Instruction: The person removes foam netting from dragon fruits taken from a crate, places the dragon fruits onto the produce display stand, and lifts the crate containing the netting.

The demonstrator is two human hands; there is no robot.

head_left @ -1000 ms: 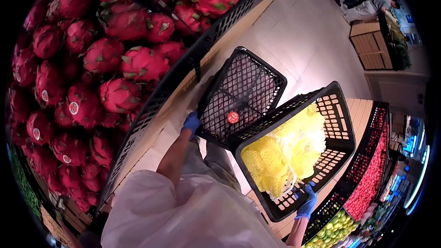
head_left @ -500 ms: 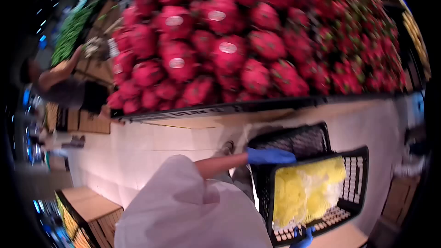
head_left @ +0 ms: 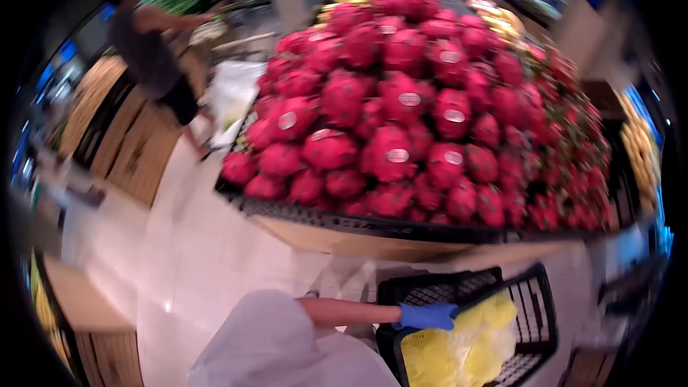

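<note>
My left hand (head_left: 426, 317), in a blue glove, is closed over the upper-left rim of a black plastic crate (head_left: 545, 308). Yellow, lumpy contents with a whitish wrapping (head_left: 466, 347) fill much of this tilted crate; their kind is hard to make out. Close behind it is a second black crate (head_left: 459, 283), partly covered by the first. My right hand is out of the picture.
Ahead stands a display heaped with dragon fruit (head_left: 390, 150), with smaller red-green fruit (head_left: 566, 150) at its right. A person (head_left: 154, 50) reaches over produce at upper left. Wooden stands (head_left: 140, 147) line the left. Pale floor tiles (head_left: 193, 258) run between.
The view has tilted up and swung left, so the display and crates sit lower. The right hand has left the picture. My left hand stays on the crate rim.
</note>
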